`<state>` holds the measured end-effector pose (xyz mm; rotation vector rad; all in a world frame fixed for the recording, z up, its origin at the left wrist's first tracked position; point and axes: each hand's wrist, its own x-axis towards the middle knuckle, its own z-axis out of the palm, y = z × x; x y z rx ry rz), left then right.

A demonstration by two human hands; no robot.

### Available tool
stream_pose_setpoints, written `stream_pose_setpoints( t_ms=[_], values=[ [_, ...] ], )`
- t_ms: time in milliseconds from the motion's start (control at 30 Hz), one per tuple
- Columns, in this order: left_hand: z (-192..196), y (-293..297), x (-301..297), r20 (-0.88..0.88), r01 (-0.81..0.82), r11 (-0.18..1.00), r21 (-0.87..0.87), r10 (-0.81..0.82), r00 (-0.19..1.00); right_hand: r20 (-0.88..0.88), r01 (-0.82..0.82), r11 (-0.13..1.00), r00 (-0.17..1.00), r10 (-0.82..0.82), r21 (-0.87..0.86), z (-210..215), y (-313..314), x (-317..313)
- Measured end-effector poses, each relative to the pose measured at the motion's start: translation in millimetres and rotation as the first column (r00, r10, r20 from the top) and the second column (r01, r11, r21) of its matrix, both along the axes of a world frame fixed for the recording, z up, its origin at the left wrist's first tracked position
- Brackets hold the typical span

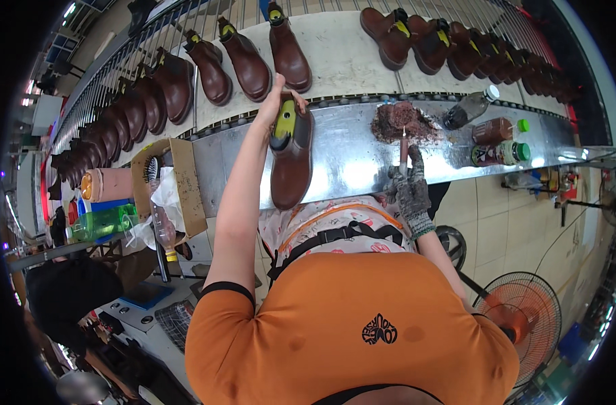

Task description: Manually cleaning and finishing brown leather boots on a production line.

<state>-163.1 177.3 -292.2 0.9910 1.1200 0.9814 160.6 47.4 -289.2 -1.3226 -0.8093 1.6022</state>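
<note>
At metal bench's (348,162) near edge, left hand (273,108) grips brown boot (291,162) by its top, gloved right hand (409,189) fingers closed round pen-like tool (403,150); touch-up step, next needs steady tip on leather.

A single head-worn fisheye camera looks steeply down over the wearer's orange shirt (352,324) onto the steel bench (348,158) close below. It faces forward across the bench toward the conveyor (348,61) of brown boots (244,61), straight edges bowing at the rim.
</note>
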Motion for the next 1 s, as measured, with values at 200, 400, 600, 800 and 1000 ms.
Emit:
stream_pose_setpoints(
  t_ms=[200, 400, 600, 800, 1000],
  values=[
    [59, -45, 12, 0.227, 0.028, 0.868, 0.497, -0.161, 0.961, 0.051, 0.152, 0.977, 0.986, -0.161, 0.15, 4, -3, 3],
    [79, -63, 21, 0.141, 0.074, 0.722, 0.688, -0.233, 0.962, -0.128, -0.105, 0.989, 0.985, 0.117, 0.103, 24, 14, 28],
    [88, -68, 32, 0.149, 0.141, 0.724, 0.675, -0.321, 0.935, 0.587, -0.652, 0.729, 0.68, 0.44, 0.21, 124, 45, 19],
    [88, -66, 39, 0.159, 0.17, 0.716, 0.677, -0.367, 0.916, 0.879, -0.89, 0.265, 0.428, 0.208, 0.37, 165, 57, 7],
    [90, -71, 42, 0.169, 0.156, 0.719, 0.677, -0.358, 0.918, 0.866, -0.885, 0.265, 0.444, 0.229, 0.383, 168, 58, 6]
  ],
)
